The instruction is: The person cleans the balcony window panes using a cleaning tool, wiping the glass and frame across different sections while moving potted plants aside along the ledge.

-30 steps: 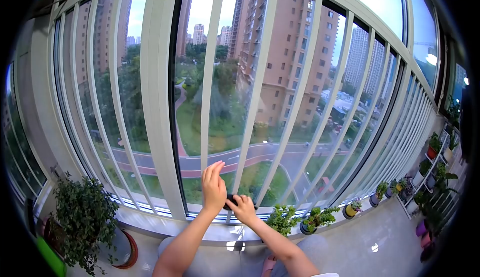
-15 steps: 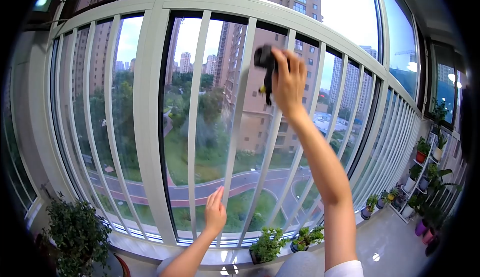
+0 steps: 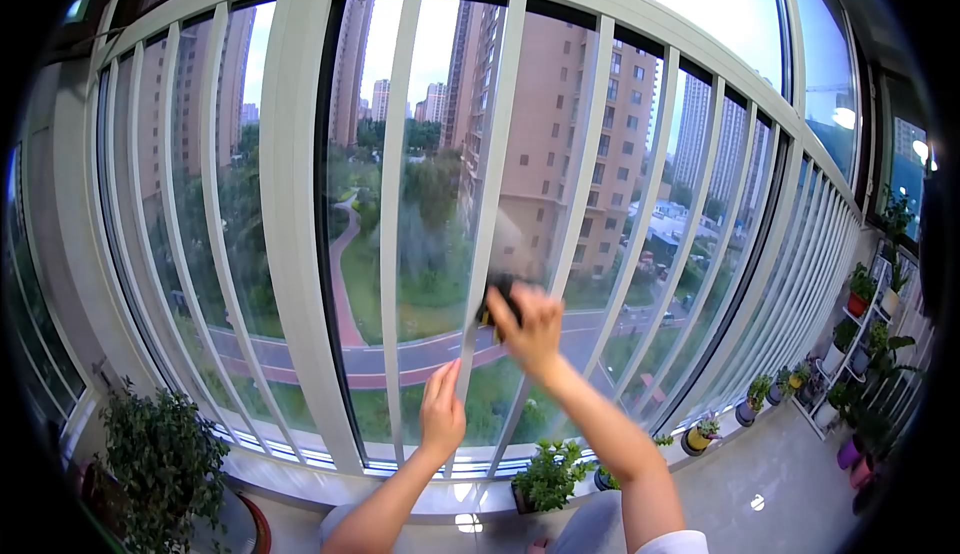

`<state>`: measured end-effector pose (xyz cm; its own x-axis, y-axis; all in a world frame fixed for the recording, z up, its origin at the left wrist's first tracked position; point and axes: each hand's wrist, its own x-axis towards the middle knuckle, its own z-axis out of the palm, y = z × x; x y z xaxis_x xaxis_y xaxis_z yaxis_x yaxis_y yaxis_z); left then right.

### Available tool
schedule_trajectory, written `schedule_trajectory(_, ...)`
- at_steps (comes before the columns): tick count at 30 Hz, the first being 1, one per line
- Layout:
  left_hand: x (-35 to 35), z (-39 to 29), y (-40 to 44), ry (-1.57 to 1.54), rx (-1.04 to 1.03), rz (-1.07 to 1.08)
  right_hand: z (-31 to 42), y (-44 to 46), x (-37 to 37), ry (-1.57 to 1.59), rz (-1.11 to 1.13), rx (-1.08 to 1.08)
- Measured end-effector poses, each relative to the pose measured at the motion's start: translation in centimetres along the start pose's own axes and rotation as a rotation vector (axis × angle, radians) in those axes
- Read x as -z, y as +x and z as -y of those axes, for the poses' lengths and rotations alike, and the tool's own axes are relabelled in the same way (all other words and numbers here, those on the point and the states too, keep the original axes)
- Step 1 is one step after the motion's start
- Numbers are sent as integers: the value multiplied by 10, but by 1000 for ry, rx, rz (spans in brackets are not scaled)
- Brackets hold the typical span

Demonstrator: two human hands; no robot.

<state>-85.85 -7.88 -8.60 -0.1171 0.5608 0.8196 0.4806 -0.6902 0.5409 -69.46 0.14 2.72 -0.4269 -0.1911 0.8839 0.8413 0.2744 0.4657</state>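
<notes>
My right hand point(image 3: 535, 334) is closed around a black cloth point(image 3: 505, 299) with a bit of yellow on it. It is at a gap between the upright bars, just right of a white railing bar point(image 3: 497, 164), and the cloth is up against the window glass. My fingers hide part of the cloth. Lower and to the left, my left hand point(image 3: 441, 416) rests at the lower part of the same bar. Its fingers are stretched upward, close together, and I see nothing held in them. A whitish smear point(image 3: 512, 239) shows on the window glass above the cloth.
A large leafy plant point(image 3: 160, 454) stands at lower left. Small potted plants, including a green one point(image 3: 548, 474) by my right forearm, line the window's foot. A white plant rack point(image 3: 850, 364) stands on the right. Glossy floor tiles point(image 3: 760, 484) run along the railing.
My right hand has come down and slightly left with the black cloth, from near the top rail to mid-height. My left hand stays near the same bar. The view has shifted a little.
</notes>
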Motion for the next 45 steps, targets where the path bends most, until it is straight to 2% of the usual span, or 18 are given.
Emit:
schedule_trajectory(3,-1,2,-6,-7,-15,12,40,-113,36,132,360,260)
schedule_trajectory(6,0,0,-11,-5,-22,37,37,-148,38,330,418,687)
schedule_trajectory(9,4,-2,-9,10,-26,70,11,-93,31,313,477,740)
schedule_trajectory(11,5,-2,-10,9,-8,84,-23,-28,23,235,350,682)
schedule_trajectory(13,4,-1,-9,23,-43,57,-71,47,10,136,289,715)
schedule_trajectory(14,3,0,-8,23,-38,60,-89,80,0,80,86,665)
schedule_trajectory(15,2,1,-8,31,-41,60,-107,114,-7,49,15,583)
schedule_trajectory(16,1,2,-8,39,-43,61,-123,150,-4,-37,123,509)
schedule_trajectory(18,2,1,-6,36,-32,61,-137,204,6,-113,-59,252)
schedule_trajectory(19,2,1,-6,33,-32,53,-142,217,2,-117,-115,105)
schedule_trajectory(21,0,3,-7,21,-15,44,-133,218,-20,-132,-257,20)
schedule_trajectory(23,0,6,-8,7,-15,40,-97,186,-28,-136,-251,-11)
schedule_trajectory(26,4,1,-7,-105,89,68,-38,101,-20,-66,-166,-121)
schedule_trajectory(33,7,-3,-14,-171,143,82,105,-117,17,138,122,-397)
schedule_trajectory(36,7,7,-19,-115,107,132,159,-185,36,273,273,-599)
schedule_trajectory(41,9,4,-24,-118,132,199,211,-259,61,353,452,-755)
schedule_trajectory(43,8,-2,-24,-75,121,205,213,-262,74,437,585,-843)
schedule_trajectory(45,6,-1,-25,-72,95,200,211,-262,85,397,596,-830)
